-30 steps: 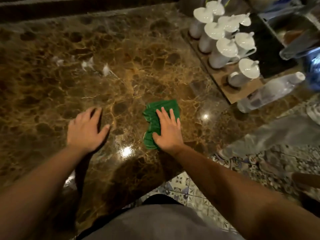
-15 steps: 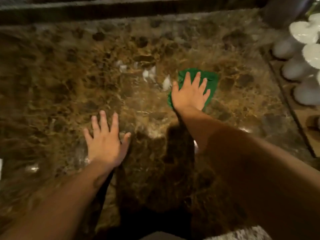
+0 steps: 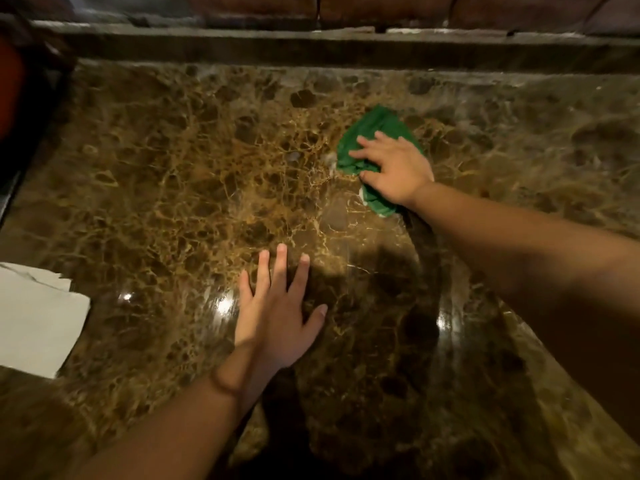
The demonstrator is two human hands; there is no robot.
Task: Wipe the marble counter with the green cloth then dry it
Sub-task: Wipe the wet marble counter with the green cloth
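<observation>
Your right hand (image 3: 394,169) presses open-fingered on cloth (image 3: 372,129); left hand (image 3: 277,313) flat, spread, holding nothing, on counter (image 3: 173,168); paper (image 3: 34,317) at left edge

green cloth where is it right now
In the head view the green cloth lies right of centre on the marble counter, under the right hand.

Around your work: paper on the left, a ledge at the back.
You have a white sheet of paper (image 3: 34,317) lying flat on the worktop (image 3: 173,202) at the left edge of your view, cut off by the frame, with a second layer showing at its far corner. A dark raised ledge (image 3: 311,46) runs straight across the far side, with brown panels (image 3: 381,8) behind it. In the top left corner sits a blurred red shape (image 3: 8,88), too unclear to name.
</observation>
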